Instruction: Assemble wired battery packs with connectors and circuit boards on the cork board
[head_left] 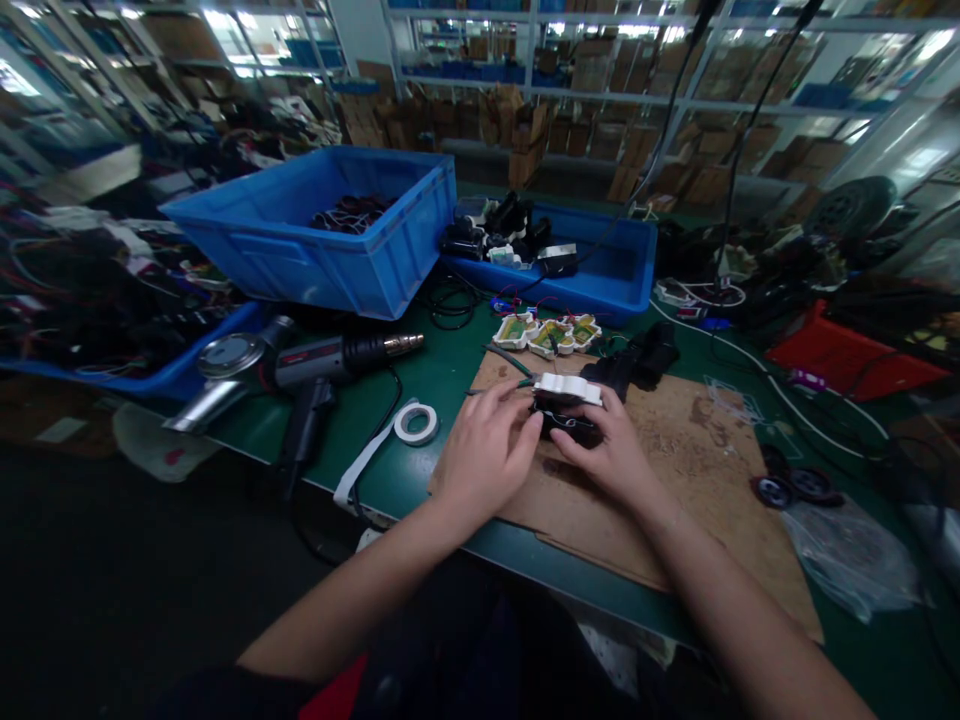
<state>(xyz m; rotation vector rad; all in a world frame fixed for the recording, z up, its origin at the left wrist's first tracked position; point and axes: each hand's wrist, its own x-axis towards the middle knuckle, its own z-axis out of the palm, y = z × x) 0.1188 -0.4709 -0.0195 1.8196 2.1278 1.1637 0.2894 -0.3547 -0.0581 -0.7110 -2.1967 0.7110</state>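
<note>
Both hands meet on a small black-and-white part point(568, 405) lying on the brown board point(675, 480) at the bench's middle. The left hand point(487, 450) curls its fingers around the part's left end; the right hand point(609, 455) pinches its right side (fingertips partly hidden). A heat gun point(330, 362) lies at nine o'clock, a tape roll point(416, 423) nearer.

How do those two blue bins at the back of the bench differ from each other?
The big blue bin is tall and deep; the low blue tray beside it is shallow. The big blue bin holds a small dark tangle of wires low inside, while the low blue tray carries black and white parts heaped above its rim. The bin stands left of the tray. Both are blue plastic, open-topped, on the green bench.
</note>
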